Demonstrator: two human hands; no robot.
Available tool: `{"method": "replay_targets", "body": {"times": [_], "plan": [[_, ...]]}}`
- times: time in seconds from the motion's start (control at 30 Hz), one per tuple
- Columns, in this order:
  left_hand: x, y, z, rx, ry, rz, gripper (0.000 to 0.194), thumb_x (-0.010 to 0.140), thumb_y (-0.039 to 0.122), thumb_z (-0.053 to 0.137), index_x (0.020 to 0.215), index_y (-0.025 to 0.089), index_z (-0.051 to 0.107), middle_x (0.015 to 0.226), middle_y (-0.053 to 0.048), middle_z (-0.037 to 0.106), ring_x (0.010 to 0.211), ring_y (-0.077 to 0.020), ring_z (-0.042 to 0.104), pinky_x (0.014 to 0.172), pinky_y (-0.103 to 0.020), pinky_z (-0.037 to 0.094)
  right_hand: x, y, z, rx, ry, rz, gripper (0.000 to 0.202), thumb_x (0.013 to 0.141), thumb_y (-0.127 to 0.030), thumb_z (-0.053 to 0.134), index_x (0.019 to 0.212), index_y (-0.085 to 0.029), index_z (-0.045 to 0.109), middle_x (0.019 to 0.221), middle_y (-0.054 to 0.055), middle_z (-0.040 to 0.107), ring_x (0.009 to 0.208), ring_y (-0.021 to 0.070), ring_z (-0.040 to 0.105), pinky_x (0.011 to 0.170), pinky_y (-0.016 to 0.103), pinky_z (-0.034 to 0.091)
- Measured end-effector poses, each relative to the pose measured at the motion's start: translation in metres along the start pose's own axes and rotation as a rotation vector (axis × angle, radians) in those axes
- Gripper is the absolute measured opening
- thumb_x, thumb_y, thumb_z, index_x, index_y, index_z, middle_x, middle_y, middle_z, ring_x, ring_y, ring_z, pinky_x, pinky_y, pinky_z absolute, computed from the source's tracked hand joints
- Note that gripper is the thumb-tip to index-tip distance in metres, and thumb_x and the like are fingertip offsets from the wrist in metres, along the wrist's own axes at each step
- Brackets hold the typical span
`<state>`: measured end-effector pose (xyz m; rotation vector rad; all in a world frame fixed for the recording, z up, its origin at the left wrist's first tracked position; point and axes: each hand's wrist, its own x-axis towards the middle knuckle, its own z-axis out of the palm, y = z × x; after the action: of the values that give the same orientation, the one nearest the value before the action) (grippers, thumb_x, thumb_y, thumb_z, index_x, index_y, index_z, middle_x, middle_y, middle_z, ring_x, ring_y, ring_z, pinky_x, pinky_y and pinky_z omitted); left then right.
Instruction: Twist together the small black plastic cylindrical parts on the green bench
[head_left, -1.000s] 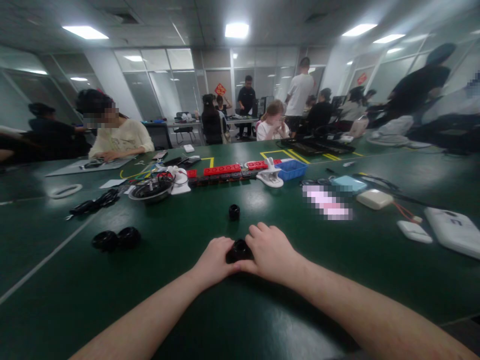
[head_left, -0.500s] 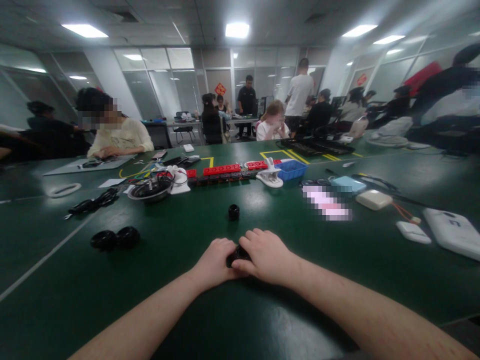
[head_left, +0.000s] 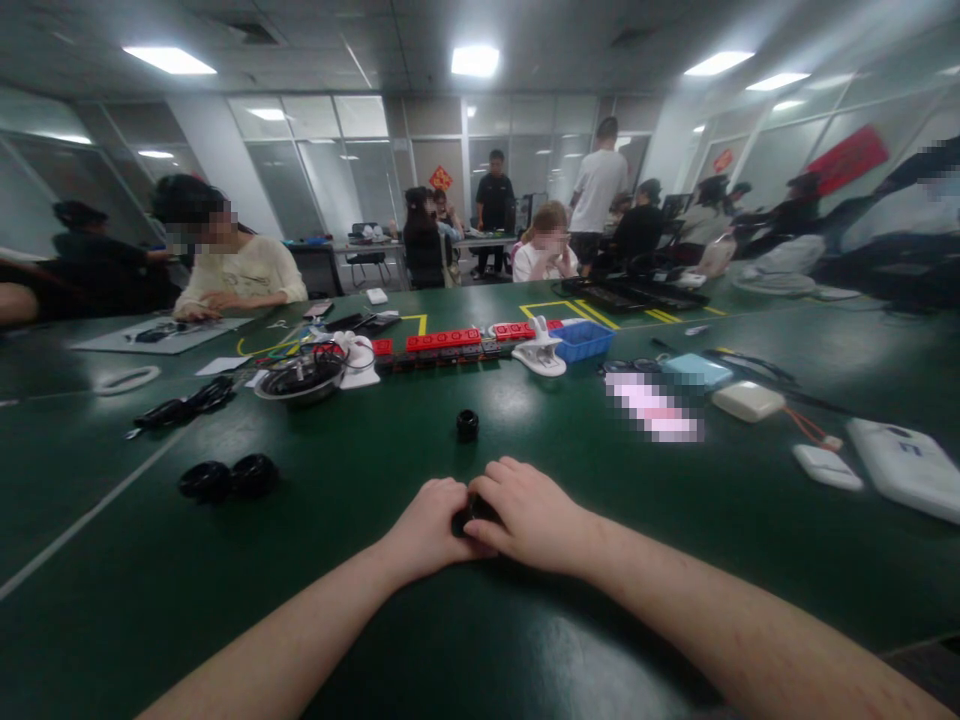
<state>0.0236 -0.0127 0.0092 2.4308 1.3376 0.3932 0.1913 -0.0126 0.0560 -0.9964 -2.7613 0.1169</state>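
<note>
Between my two hands, low over the green table point(head_left: 360, 450), is a small black round part point(head_left: 480, 508), mostly covered by fingers. My left hand point(head_left: 429, 520) closes on its left side. From the right, my right hand point(head_left: 529, 512) curls over its top, the thumb reaching across the front. Straight beyond my hands stands a small black ring-like part point(head_left: 467, 425), touched by neither hand. Off to the left, a pair of similar black round parts point(head_left: 229, 477) lie side by side on the tabletop.
Farther back are a metal bowl point(head_left: 300, 378) with black cables, a row of red blocks point(head_left: 442, 340), a white clip point(head_left: 540, 350) and a blue basket point(head_left: 585, 342). A light-blue box point(head_left: 697, 370) and white devices point(head_left: 911, 468) lie right. A person point(head_left: 240, 265) sits across the table.
My hands stay in nearly the same place, with the right fingers shifted slightly over the black part. Across the table, the seated person's hand has moved left.
</note>
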Motion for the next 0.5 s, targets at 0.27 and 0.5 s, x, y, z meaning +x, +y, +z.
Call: {"method": "replay_targets", "body": {"times": [0.27,0.5], "plan": [[-0.0004,0.0029,-0.0028,-0.019,-0.01,0.005,0.034,0.065,0.048,0.065,0.081,0.018,0.059,0.076,-0.001,0.059,0.072,-0.0184,0.052,0.07,-0.029,0.038,0.0004,0.0,-0.0014,0.012,-0.028,0.018,0.028,0.081,-0.041,0.052,0.088,-0.014,0.057,0.084,0.006,0.056,0.078,0.018,0.049,0.067,0.029,0.039],[-0.0004,0.0025,-0.0037,-0.019,-0.015,0.003,0.032,0.062,0.044,0.068,0.079,0.018,0.059,0.075,0.0,0.059,0.072,-0.0179,0.052,0.069,-0.029,0.038,0.0002,0.0004,-0.0004,0.02,-0.037,0.021,0.029,0.081,-0.042,0.051,0.089,-0.015,0.057,0.084,0.006,0.058,0.079,0.0186,0.051,0.067,0.029,0.04]]}}
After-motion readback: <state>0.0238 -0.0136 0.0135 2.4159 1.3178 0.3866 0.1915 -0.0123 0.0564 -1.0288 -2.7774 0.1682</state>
